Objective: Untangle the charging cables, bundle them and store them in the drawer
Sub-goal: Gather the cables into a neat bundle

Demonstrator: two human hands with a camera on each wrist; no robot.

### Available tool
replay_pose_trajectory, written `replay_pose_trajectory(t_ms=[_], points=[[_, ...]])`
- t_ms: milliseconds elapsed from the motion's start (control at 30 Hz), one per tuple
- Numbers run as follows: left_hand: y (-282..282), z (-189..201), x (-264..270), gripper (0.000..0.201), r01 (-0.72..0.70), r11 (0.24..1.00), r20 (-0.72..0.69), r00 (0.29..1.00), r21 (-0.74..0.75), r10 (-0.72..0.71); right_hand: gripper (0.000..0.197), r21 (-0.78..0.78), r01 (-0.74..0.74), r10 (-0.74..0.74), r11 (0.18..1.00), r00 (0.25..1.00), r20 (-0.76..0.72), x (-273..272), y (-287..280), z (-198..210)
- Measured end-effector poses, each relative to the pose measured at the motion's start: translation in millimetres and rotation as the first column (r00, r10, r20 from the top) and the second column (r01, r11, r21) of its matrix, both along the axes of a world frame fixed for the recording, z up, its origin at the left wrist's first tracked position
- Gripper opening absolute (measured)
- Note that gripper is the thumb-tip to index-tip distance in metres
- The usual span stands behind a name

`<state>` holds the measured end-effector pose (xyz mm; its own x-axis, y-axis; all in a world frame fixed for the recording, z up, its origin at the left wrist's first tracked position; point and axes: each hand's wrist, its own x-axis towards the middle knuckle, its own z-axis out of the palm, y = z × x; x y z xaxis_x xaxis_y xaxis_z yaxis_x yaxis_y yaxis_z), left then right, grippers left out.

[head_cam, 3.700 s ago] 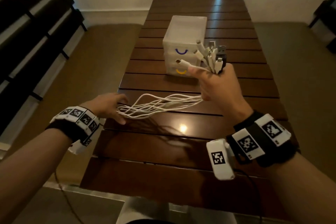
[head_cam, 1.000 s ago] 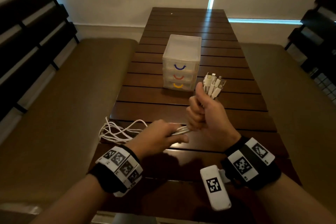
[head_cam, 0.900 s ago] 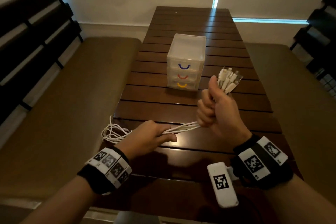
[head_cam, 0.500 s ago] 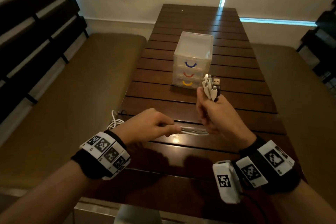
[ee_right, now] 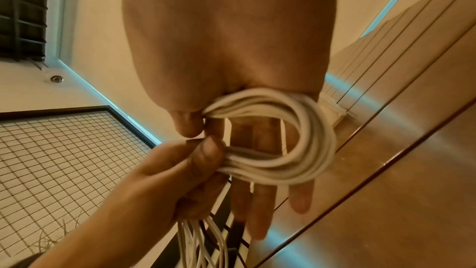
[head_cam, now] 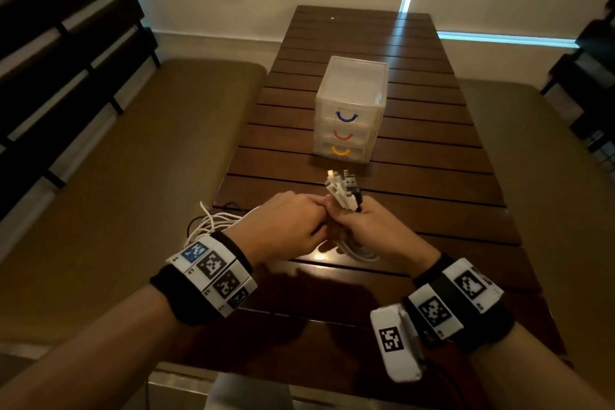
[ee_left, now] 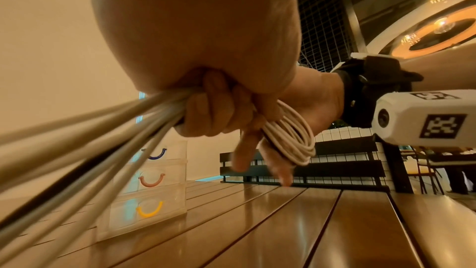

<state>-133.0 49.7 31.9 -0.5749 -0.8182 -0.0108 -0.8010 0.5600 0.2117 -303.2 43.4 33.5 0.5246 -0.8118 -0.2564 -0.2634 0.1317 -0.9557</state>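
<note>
Several white charging cables and one black one are gathered into one bunch. Their plug ends [head_cam: 342,191] stick up out of my right hand [head_cam: 369,230]. In the right wrist view a cable loop [ee_right: 309,140] is wound around that hand's straight fingers, and the thumb [ee_right: 185,123] pins it. My left hand [head_cam: 289,226] touches the right one and grips the cables [ee_left: 123,136] in a fist. The loose slack [head_cam: 209,226] trails off the table's left edge. The clear three-drawer unit [head_cam: 349,110] stands beyond the hands, its drawers closed.
The dark slatted wooden table [head_cam: 416,176] runs away from me. Padded benches [head_cam: 149,176] flank it on both sides. A black wire-grid partition [ee_right: 64,150] shows in the wrist views. The drawer handles are blue, red and yellow.
My left hand has moved right and up against the right hand, carrying the cables round it into a loop. The stretch of cable between the hands is gone.
</note>
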Motion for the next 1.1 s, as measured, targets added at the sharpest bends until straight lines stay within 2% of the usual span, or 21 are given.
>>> replay_pose_trajectory(t_ms=[100,167,233,300,333,367,433,500,633,767,833,900,1033,1067,1100], points=[[-2,1,0,0.029,-0.061,0.998,0.005,0.998,-0.017,0.061,0.036,-0.006,-0.014,0.014,1.0,1.0,-0.01,7,0,-1],[-8,0,1,0.032,-0.124,0.992,-0.007,0.992,0.023,0.125,0.046,-0.015,0.016,-0.016,1.0,0.999,-0.051,13,0,0],[-16,-2,9,0.038,-0.13,0.98,-0.1,0.984,0.152,0.146,0.053,-0.032,0.052,-0.055,0.998,0.994,-0.091,19,-3,3],[-20,-1,27,0.052,-0.112,0.943,-0.149,0.975,0.313,0.165,0.052,-0.103,0.048,-0.064,0.994,0.985,-0.158,23,-8,5],[-21,-3,39,0.05,-0.123,0.911,-0.128,0.974,0.394,0.187,0.053,-0.132,0.029,-0.054,0.991,0.98,-0.19,24,-11,7],[-22,-7,52,0.039,-0.144,0.874,-0.092,0.973,0.463,0.21,0.054,-0.162,0.005,-0.043,0.987,0.973,-0.228,25,-13,8],[-25,-21,86,0.021,-0.232,0.823,0.004,0.963,0.518,0.268,0.052,-0.241,-0.06,-0.021,0.969,0.946,-0.323,28,-15,10],[-23,-36,123,0.016,-0.34,0.804,0.085,0.935,0.488,0.344,0.048,-0.301,-0.12,-0.016,0.946,0.91,-0.415,32,-16,10],[-13,-54,175,0.004,-0.434,0.785,0.05,0.885,0.442,0.462,0.029,-0.33,-0.139,-0.035,0.934,0.882,-0.47,41,-18,7],[-13,-67,190,0.023,-0.501,0.787,0.108,0.86,0.361,0.498,0.023,-0.35,-0.087,-0.07,0.933,0.908,-0.414,47,-18,3],[-14,-63,191,0.025,-0.486,0.814,0.104,0.871,0.318,0.48,0.018,-0.345,-0.081,-0.066,0.935,0.917,-0.394,45,-17,5],[-14,-47,189,0.021,-0.479,0.84,-0.005,0.868,0.255,0.497,0.012,-0.32,-0.039,-0.077,0.947,0.936,-0.342,38,-17,7],[-18,-14,186,0.017,-0.522,0.85,-0.324,0.795,0.065,0.513,0.01,-0.258,0.073,-0.14,0.963,0.957,-0.253,18,-20,12],[-20,-11,184,0.015,-0.511,0.858,-0.33,0.802,0.051,0.498,0.013,-0.248,0.109,-0.169,0.963,0.958,-0.234,14,-21,13],[-22,-13,179,0.013,-0.497,0.866,-0.275,0.825,0.06,0.493,0.015,-0.241,0.143,-0.197,0.96,0.957,-0.215,11,-21,14]])
